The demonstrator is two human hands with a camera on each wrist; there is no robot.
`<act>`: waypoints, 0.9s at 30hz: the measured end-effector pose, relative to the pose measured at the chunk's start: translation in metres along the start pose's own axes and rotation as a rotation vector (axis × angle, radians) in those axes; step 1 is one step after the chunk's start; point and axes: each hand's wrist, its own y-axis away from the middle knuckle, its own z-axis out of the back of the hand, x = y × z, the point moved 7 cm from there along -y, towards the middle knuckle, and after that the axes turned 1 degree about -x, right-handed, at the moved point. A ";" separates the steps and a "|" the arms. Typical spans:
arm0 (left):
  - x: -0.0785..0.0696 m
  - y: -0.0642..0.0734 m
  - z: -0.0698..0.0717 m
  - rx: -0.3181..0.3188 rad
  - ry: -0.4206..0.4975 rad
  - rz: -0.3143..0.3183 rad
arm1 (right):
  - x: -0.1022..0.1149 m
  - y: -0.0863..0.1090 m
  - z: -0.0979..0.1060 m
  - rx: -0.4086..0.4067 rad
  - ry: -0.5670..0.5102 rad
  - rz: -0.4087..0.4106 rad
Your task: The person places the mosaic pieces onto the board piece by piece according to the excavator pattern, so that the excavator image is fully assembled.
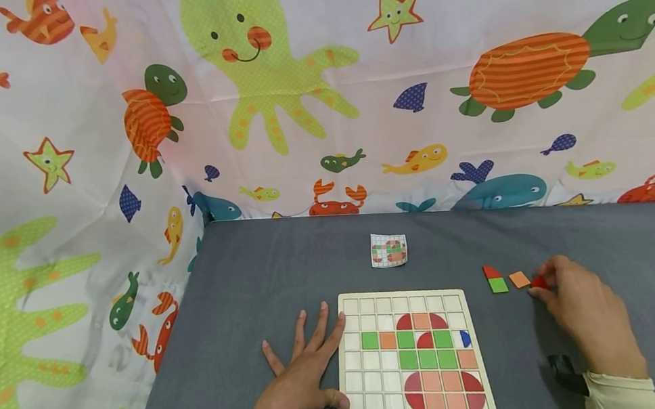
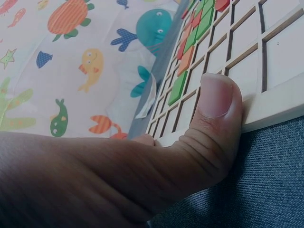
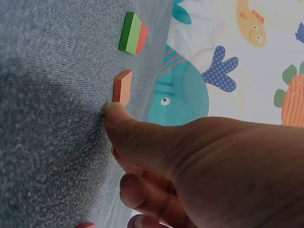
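My left hand [image 1: 293, 386] lies with its fingers spread beside a wooden grid board [image 1: 353, 361]; its thumb [image 2: 216, 102] rests on the board's near left edge. Green, orange and red flat pieces fill some of the squares, with one blue and white piece [image 1: 465, 338] at the right. To the board's right, my right hand [image 1: 589, 315] pinches a small red piece [image 1: 538, 282] between thumb and finger, low over the cloth. The thumb hides that piece in the right wrist view. Just left of it lies an orange square [image 1: 519, 279].
A green square [image 1: 498, 285] touches a red rounded piece [image 1: 491, 272] right of the board. Behind the board lies a small printed card [image 1: 389, 249] with a coloured grid pattern. Grey cloth [image 1: 284, 251] covers the table; a sea-animal curtain [image 1: 310, 159] hangs behind and at the left.
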 end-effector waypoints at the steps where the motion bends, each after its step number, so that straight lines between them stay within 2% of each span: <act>1: 0.001 0.000 -0.001 0.004 0.000 -0.001 | 0.000 0.000 0.000 0.000 0.002 -0.004; 8: 0.007 -0.003 -0.005 -0.023 0.002 -0.049 | 0.007 0.004 0.005 -0.031 0.012 -0.008; 13: 0.016 -0.007 -0.012 -0.055 0.005 -0.074 | 0.025 0.008 0.008 -0.038 0.005 0.008; 21: 0.017 -0.008 -0.013 -0.054 0.000 -0.056 | 0.079 0.016 0.007 -0.123 -0.065 0.156; 27: 0.017 -0.009 -0.013 -0.057 0.002 -0.038 | 0.132 0.026 -0.014 -0.038 -0.153 0.249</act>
